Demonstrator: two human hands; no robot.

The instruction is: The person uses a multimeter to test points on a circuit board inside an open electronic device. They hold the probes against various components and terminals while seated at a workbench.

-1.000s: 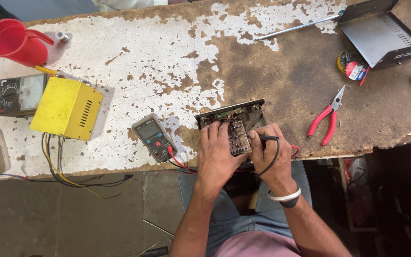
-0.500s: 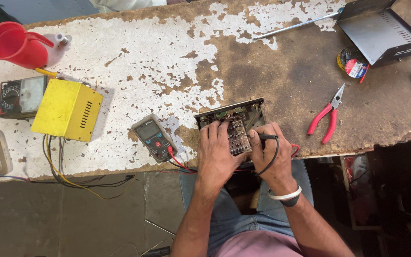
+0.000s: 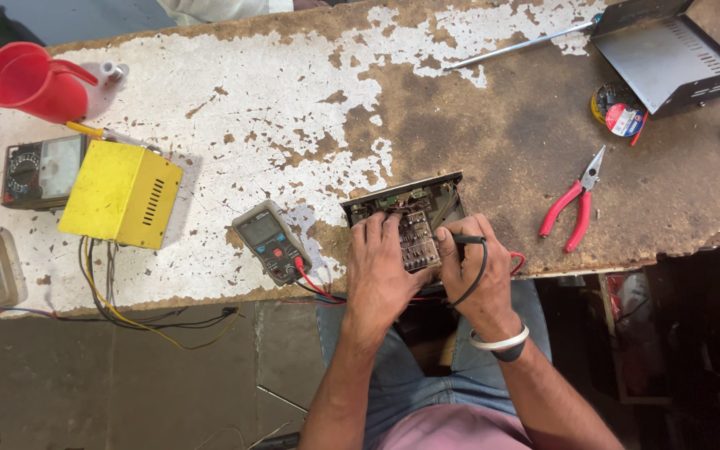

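Gripping a black probe between thumb and fingers, our right hand is closing round its shaft and pressing its tip onto the circuit board. Our left hand is lying on the board's left part with fingers curled over it; whether it is pinching a second probe we cannot tell, since the fingers are hiding whatever sits beneath them. The board is sitting inside an open black chassis at the near edge of the bench, just in front of us.

To do this well, we judge that we should be keeping the left hand planted so the chassis is not sliding, holding the probe steady on one contact without bridging its neighbours, and glancing left to the meter, which is lying just beside the chassis with red and black leads running towards our hands. The leads are hanging over the bench edge, so we are minding that they are not snagging.

As for labels and packages: the meter is showing a grey screen above a dark dial. A yellow box with side vents is standing well to the left, near an older meter with a pale scale face. A red jug is sitting at the far left corner. Tape rolls with a red-and-blue label are lying by a grey metal cover, near red pliers.
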